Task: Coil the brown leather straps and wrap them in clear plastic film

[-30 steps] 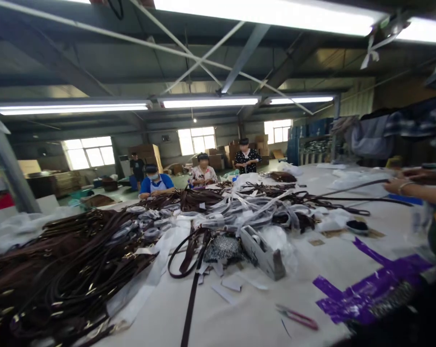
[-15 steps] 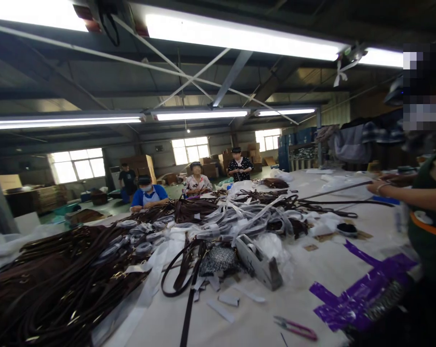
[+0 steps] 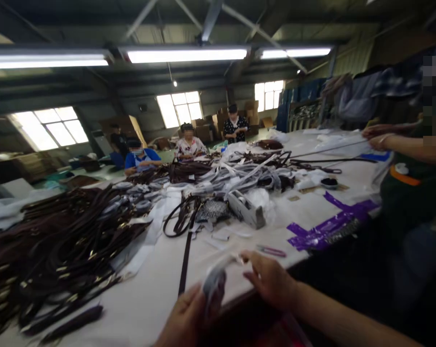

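Note:
My left hand [image 3: 185,313] grips a coiled strap in greyish-white wrapping [image 3: 213,282] above the table's front edge. From the coil a pale end runs up to my right hand [image 3: 272,279], whose thumb and fingers are pinched at its tip; blur hides the finer detail. Just beyond my right hand lie pink-handled thread snips [image 3: 271,250]. A dark brown strap [image 3: 185,260] stretches along the tabletop past my left hand. Cut white scraps [image 3: 220,236] are scattered further off, beside a grey box [image 3: 245,209].
Brown straps with gold hardware [image 3: 73,246] are heaped on the left. Wrapped straps [image 3: 236,176] fill the table's middle. Purple plastic [image 3: 326,226] lies at the right edge. A co-worker's hand [image 3: 380,140] holds a strap at right; several people sit or stand across the table.
Both my hands have come into view at the bottom, with the wrapped strap between them. The view has tilted down, so the table sits higher in the picture.

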The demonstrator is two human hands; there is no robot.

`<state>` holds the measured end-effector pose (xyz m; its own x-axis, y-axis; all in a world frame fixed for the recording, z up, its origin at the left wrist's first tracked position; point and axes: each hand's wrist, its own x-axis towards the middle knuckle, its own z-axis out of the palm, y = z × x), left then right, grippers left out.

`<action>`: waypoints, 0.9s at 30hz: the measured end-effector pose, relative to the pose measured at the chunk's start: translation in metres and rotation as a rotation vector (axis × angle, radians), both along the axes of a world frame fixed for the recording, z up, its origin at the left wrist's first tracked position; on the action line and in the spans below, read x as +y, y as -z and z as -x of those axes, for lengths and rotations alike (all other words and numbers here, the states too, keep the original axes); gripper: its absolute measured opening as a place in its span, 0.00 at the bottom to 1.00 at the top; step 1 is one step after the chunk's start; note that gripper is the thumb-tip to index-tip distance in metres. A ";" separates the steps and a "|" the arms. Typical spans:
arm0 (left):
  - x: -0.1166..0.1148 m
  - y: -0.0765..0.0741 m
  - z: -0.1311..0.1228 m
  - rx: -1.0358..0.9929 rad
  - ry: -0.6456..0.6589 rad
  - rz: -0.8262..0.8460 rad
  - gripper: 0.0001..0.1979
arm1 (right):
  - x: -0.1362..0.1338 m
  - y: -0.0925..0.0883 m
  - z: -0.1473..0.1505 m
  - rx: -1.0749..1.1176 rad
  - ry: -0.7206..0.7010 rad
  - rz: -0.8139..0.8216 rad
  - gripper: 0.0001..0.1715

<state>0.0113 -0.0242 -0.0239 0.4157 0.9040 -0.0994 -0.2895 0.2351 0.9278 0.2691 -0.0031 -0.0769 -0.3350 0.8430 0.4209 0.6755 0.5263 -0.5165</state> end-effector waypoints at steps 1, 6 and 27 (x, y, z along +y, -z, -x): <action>0.001 0.003 0.004 -0.008 -0.032 -0.004 0.19 | 0.001 -0.001 -0.005 0.071 0.053 -0.005 0.22; 0.016 0.011 0.018 0.002 -0.187 -0.198 0.17 | -0.007 -0.005 -0.012 0.185 0.026 0.054 0.12; -0.014 0.036 -0.005 0.715 -0.058 -0.956 0.09 | -0.025 -0.035 0.044 0.635 0.039 0.372 0.13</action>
